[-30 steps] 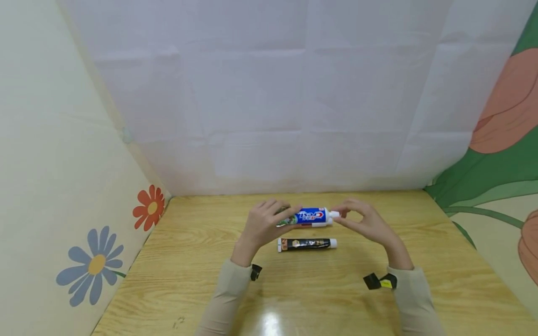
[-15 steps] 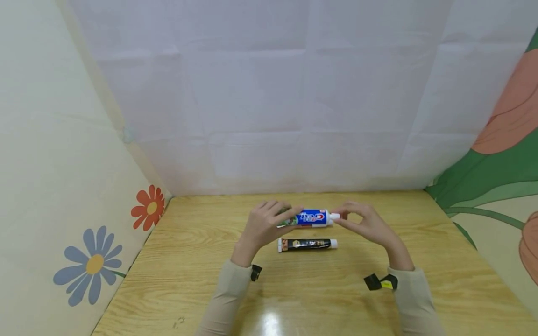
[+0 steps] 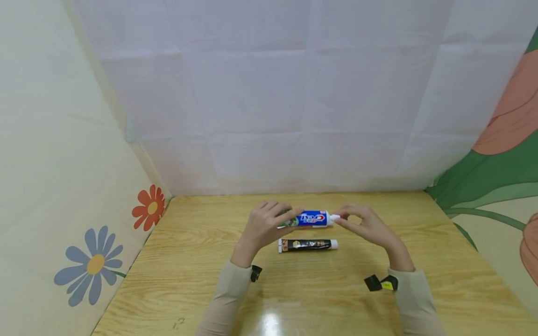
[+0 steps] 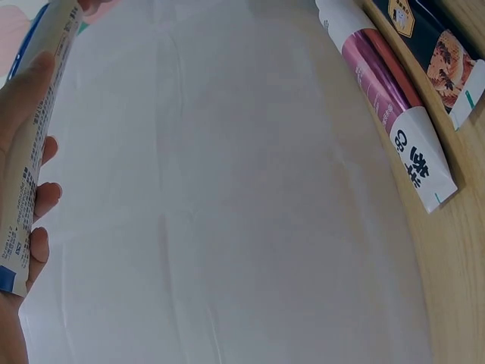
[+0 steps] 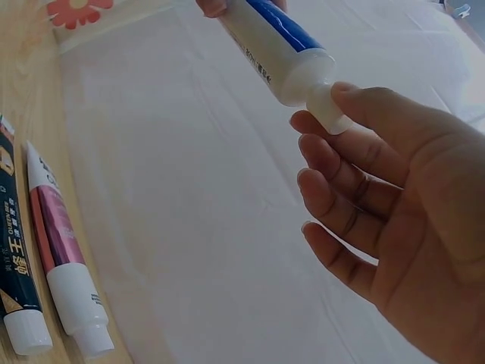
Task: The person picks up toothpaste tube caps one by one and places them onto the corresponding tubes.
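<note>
My left hand (image 3: pixel 265 221) grips a blue toothpaste tube (image 3: pixel 312 218) by its left part, raised above the table. In the left wrist view the thumb presses one face of the tube (image 4: pixel 39 129) while the fingertips wrap the other side. The thumb and index finger of my right hand (image 3: pixel 370 227) pinch the white cap (image 3: pixel 335 218) at the tube's right end. The right wrist view shows this cap (image 5: pixel 327 108) against the tube's shoulder, my other fingers loosely bent below. Whether the cap is loose I cannot tell.
On the wooden table (image 3: pixel 302 289), a black toothpaste tube (image 3: pixel 308 245) with a white cap lies nearer me. A pink and white tube (image 5: pixel 61 227) lies beside it, mostly hidden beneath the raised tube in the head view. A white sheet (image 3: pixel 302 116) hangs behind.
The blue tube has sunk slightly, its printed face shifting a little. My right fingers have dropped slightly with the cap. Both hands keep their hold; the black tube stays put.
</note>
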`<state>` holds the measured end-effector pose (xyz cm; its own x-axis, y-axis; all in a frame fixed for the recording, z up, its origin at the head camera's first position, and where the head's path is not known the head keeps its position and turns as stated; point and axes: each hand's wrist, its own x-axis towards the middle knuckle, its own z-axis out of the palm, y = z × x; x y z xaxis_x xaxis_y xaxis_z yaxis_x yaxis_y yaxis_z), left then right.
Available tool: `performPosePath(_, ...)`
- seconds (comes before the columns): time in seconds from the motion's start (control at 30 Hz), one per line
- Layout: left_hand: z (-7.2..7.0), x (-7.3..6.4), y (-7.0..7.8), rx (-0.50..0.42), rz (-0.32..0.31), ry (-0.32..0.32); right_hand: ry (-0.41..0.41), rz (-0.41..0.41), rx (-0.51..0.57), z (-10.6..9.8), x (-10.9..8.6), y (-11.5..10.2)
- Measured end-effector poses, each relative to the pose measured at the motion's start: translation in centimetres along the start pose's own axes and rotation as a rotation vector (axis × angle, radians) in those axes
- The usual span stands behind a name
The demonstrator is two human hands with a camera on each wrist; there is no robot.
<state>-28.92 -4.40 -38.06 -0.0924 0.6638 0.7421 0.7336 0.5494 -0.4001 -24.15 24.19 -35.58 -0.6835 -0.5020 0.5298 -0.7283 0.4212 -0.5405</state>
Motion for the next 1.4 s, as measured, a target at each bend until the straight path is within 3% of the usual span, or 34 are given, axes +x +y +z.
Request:
performPosePath(1.03, -0.2, 0.2, 0.0, -0.007, 0.018, 0.014, -0.07, 0.063, 0.119, 0.3, 0.2, 0.6)
performPosePath(1.3, -0.1, 0.2, 0.1, -0.011, 0.01, 0.028, -0.071, 0.028, 0.132, 1.3, -0.3, 3.4)
performPosePath(1.4, -0.1, 0.2, 0.2, -0.012, 0.011, 0.029, -0.081, 0.071, 0.124, 1.3, -0.4, 3.5)
